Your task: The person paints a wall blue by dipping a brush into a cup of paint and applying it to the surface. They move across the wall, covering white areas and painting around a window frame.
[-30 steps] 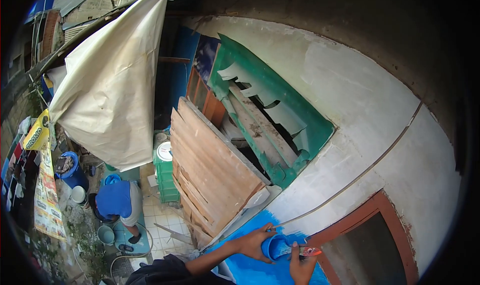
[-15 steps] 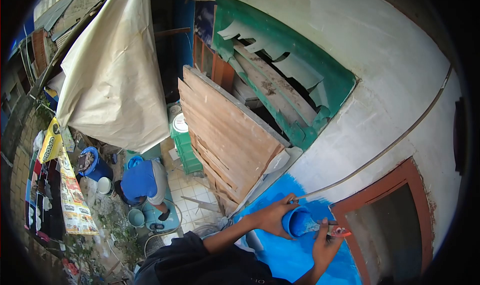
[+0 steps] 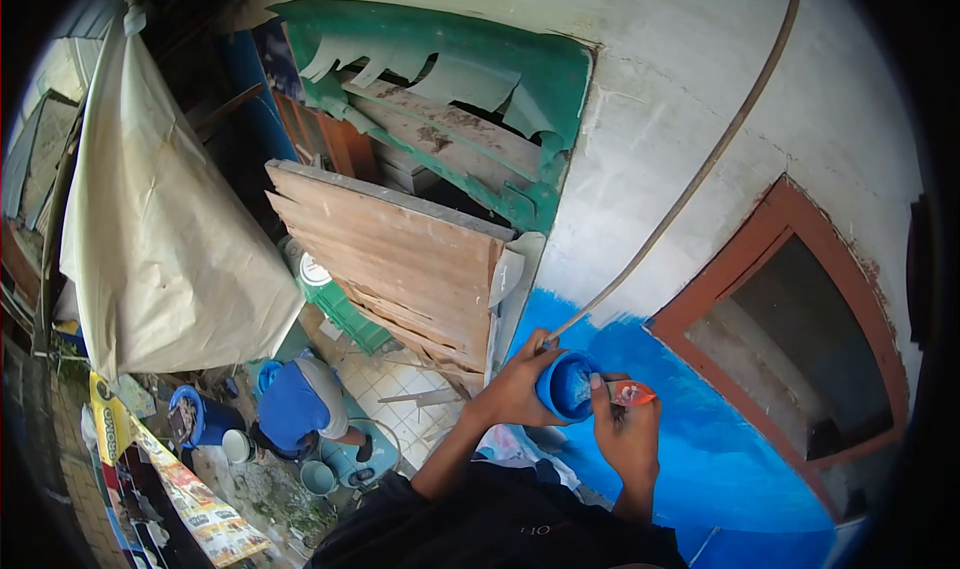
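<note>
The left hand [image 3: 512,391] was wrapped around a blue cup [image 3: 550,374] just in front of the partly blue wall [image 3: 700,399], while the right hand [image 3: 628,437] was closed on a brush [image 3: 632,394] that reached into the cup. The cup looked tipped, so a steeper tilt or loose grip could have spilled paint [image 3: 574,377]; an overloaded brush might have dripped on the dark shirt [image 3: 460,519]. A stick [image 3: 720,151] seemed to meet the left fingertips, and its knock could have jolted the cup. The yellow banner [image 3: 112,433] read PROMO; the shirt's lettering was unclear
</note>
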Action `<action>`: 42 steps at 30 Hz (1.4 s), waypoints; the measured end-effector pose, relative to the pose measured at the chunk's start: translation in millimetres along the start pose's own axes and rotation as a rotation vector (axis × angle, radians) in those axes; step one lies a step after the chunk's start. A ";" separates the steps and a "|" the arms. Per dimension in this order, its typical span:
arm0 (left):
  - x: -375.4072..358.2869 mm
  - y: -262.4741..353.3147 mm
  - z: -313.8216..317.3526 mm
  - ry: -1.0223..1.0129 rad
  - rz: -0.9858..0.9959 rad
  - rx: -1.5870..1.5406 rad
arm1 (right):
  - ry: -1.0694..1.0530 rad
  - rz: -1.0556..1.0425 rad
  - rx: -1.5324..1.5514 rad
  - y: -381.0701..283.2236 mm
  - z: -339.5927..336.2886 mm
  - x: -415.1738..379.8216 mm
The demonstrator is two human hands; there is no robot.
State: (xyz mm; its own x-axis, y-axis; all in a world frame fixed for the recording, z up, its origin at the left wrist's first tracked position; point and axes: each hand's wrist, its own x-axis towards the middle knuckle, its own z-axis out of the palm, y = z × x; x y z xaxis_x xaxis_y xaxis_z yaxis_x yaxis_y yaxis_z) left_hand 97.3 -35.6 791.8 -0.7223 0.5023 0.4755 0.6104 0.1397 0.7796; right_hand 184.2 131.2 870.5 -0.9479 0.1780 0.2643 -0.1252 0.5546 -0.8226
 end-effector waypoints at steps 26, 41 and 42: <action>-5.6 -47.0 -5.9 -0.006 -0.076 -0.342 | 0.426 0.352 0.985 38.5 -23.7 -28.3; -0.9 -91.4 2.1 0.004 -0.058 -0.275 | 0.571 0.326 1.768 75.1 -49.5 -60.3; 0.0 -96.2 3.0 0.024 -0.065 -0.287 | 0.570 0.310 1.760 77.5 -49.6 -62.6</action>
State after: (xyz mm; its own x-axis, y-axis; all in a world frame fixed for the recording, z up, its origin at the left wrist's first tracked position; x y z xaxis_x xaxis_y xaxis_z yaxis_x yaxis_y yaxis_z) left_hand 39.5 -46.5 715.6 -0.7661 0.4798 0.4276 0.4483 -0.0779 0.8905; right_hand 248.4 203.3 815.1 -0.8408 0.5151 -0.1667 -0.4608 -0.8425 -0.2790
